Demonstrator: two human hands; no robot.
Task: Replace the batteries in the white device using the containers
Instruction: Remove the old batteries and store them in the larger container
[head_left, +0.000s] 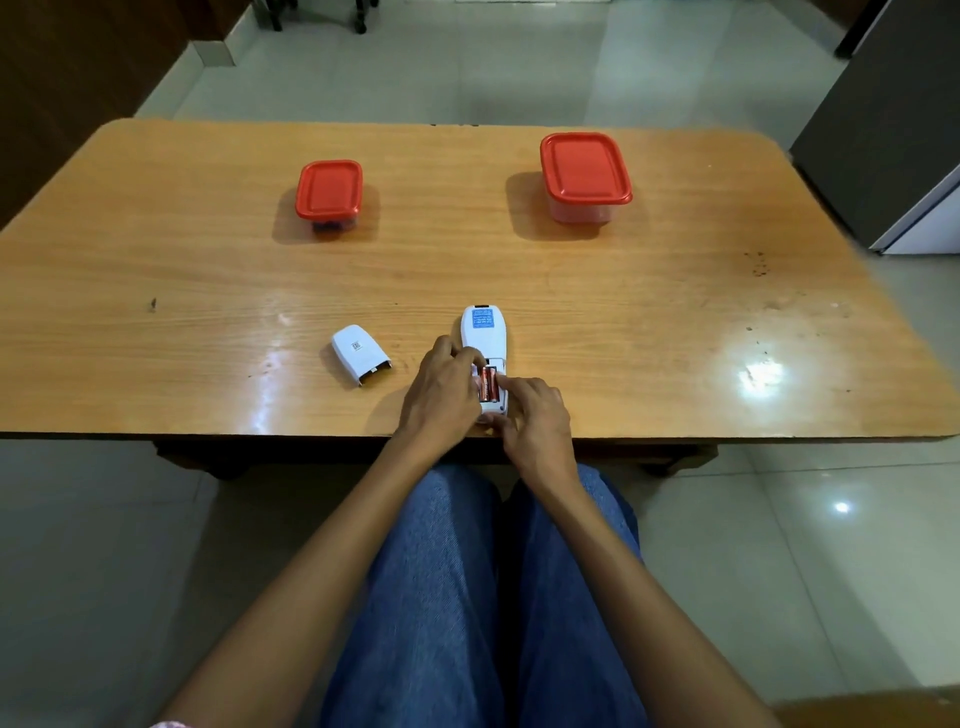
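The left hand (441, 389) curls its fingers over the nine o'clock edge of the white remote-style device (483, 332), gripping it at the open battery bay. The right hand (535, 415) pinches the device's six o'clock end, forefinger bent against the two orange batteries (488, 385) seated in the bay. The device lies face-down near the six o'clock edge of the wooden table (649, 312). Its detached battery cover (361, 356) rests at nine o'clock, apart. Two closed red-lidded containers stand far off: the smaller container (329, 189) at eleven o'clock, the larger container (585, 169) at one.
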